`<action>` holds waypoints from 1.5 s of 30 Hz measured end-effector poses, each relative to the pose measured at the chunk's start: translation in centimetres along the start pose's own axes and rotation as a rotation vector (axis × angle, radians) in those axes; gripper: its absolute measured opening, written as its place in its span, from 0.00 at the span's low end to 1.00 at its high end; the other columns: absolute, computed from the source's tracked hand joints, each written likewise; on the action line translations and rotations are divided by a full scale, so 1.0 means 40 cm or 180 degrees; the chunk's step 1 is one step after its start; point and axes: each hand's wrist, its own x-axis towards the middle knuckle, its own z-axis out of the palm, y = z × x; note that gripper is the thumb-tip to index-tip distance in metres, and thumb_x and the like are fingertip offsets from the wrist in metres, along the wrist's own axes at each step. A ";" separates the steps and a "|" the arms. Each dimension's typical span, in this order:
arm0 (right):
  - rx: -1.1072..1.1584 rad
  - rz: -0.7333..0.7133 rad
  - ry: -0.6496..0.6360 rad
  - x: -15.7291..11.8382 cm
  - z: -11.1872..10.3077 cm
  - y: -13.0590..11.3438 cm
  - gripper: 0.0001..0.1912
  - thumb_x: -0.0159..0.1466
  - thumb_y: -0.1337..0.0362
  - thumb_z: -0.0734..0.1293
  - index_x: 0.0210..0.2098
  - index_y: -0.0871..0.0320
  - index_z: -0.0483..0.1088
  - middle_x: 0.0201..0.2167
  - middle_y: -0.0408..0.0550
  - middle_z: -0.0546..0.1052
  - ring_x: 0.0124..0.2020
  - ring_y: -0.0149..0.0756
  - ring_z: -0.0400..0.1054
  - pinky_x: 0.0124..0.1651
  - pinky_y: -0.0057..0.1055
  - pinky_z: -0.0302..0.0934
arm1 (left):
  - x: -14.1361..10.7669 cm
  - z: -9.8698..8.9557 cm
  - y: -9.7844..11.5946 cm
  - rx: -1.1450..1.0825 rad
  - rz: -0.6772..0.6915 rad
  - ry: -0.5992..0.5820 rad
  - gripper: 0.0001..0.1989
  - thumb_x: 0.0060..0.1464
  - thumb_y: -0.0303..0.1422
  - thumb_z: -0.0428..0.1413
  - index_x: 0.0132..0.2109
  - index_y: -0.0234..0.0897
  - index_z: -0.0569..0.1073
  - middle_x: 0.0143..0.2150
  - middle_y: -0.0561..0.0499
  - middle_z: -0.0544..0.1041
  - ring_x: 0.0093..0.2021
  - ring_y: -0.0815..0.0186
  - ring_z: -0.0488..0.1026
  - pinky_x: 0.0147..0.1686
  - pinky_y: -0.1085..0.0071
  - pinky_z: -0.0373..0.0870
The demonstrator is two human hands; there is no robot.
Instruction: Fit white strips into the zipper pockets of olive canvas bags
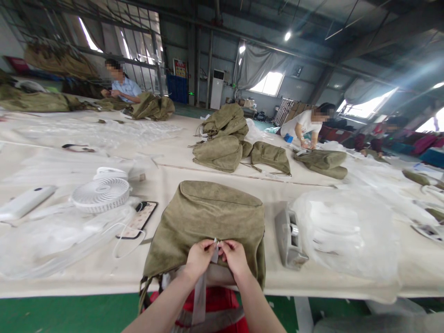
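Observation:
An olive-green canvas bag (222,210) lies on the table right in front of me, its lower end at the table's front edge. Both my hands meet over its near side, fingertips pinched. Between them is a small pale strip (214,254), perhaps a tag or strap end; its kind is unclear. My left hand (200,256) grips the strip from the left. From the right, my right hand (235,255) pinches at the same spot, with its fingertips partly hidden. A light grey strap (199,298) hangs below the bag.
Left of the bag are a white fan (100,194), a phone (138,221) with a white cable and a white device (26,202). A metal tape dispenser (290,238) and clear plastic bags (343,231) lie to the right. More olive bags (218,152) and other people are beyond.

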 end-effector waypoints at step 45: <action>0.0609 0.0566 -0.0435 0.021 0.037 0.010 0.12 0.46 0.57 0.70 0.21 0.60 0.71 0.13 0.40 0.69 0.13 0.23 0.52 0.17 0.24 0.42 | -0.074 -0.016 0.019 0.3447 0.1666 0.0461 0.14 0.57 0.23 0.48 0.48 0.30 0.73 0.37 0.44 0.74 0.38 0.60 0.71 0.36 0.65 0.70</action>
